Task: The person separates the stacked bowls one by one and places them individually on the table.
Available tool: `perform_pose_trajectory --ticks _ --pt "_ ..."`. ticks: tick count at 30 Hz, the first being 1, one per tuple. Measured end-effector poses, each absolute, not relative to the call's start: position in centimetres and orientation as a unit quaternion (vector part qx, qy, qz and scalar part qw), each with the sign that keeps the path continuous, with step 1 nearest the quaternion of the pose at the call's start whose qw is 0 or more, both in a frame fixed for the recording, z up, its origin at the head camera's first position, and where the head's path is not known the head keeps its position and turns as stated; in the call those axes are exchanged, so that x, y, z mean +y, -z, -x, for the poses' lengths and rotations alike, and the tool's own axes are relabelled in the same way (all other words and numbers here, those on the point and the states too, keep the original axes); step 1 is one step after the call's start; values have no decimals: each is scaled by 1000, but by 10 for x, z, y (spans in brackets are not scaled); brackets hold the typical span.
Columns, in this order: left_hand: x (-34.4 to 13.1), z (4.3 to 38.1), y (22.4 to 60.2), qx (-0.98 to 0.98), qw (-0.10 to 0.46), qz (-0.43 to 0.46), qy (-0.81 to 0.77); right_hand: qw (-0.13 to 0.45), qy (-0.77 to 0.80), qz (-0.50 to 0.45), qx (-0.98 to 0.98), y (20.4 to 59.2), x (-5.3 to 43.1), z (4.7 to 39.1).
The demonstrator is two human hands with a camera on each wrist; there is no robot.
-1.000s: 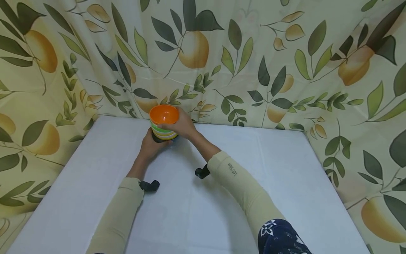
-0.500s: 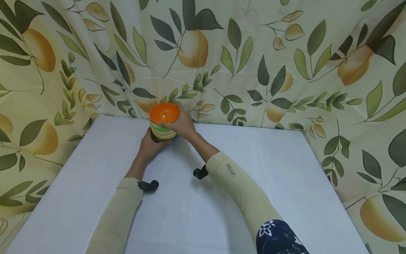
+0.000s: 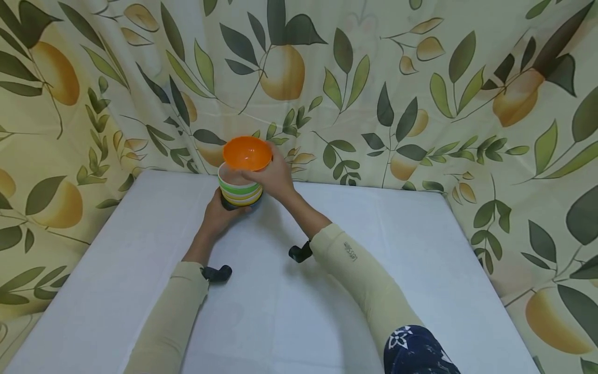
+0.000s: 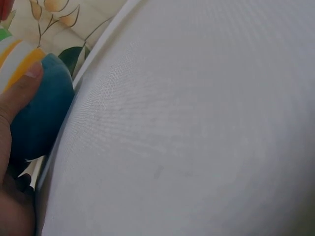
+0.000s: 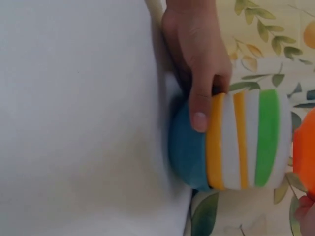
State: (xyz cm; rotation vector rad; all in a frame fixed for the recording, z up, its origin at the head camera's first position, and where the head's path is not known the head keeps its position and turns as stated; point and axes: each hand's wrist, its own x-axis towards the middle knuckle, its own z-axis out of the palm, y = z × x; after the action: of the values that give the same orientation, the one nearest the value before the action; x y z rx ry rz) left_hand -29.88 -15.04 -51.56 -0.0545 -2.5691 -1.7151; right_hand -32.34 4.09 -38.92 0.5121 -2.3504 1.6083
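My right hand (image 3: pixel 276 177) holds an orange bowl (image 3: pixel 247 150) by its side, raised above a stack of striped bowls (image 3: pixel 240 194). In the right wrist view the orange bowl (image 5: pixel 306 152) is apart from the stack (image 5: pixel 246 142), and its far part is cut off. The stack shows a blue base with yellow, white and green bands above. My left hand (image 3: pixel 217 215) grips the stack low down, its thumb lying across the blue bowl (image 4: pixel 47 110) and the yellow band. The left hand's other fingers are mostly hidden behind the stack.
A white-covered table (image 3: pixel 280 311) lies under both arms, and the stack is near its back edge. Behind it hangs a curtain (image 3: pixel 355 93) printed with fruit and leaves. Small black devices (image 3: pixel 217 274) are strapped at both wrists.
The orange bowl has come up out of the stack with my right hand, moving up and slightly right. The white rim beneath now shows. My left hand stays on the stack.
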Motion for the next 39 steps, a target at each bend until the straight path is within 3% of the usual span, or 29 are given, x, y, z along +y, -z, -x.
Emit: perform_pose_trajectory --ticks 11,25,39 --pt "-150 299 517 -843 22 11 538 168 -582 -135 -784 391 76 319" --pt "-148 301 517 -840 28 33 541 191 -597 -87 -775 439 100 320" --pt "-148 300 518 -835 33 39 547 153 -549 -44 -821 477 106 314"
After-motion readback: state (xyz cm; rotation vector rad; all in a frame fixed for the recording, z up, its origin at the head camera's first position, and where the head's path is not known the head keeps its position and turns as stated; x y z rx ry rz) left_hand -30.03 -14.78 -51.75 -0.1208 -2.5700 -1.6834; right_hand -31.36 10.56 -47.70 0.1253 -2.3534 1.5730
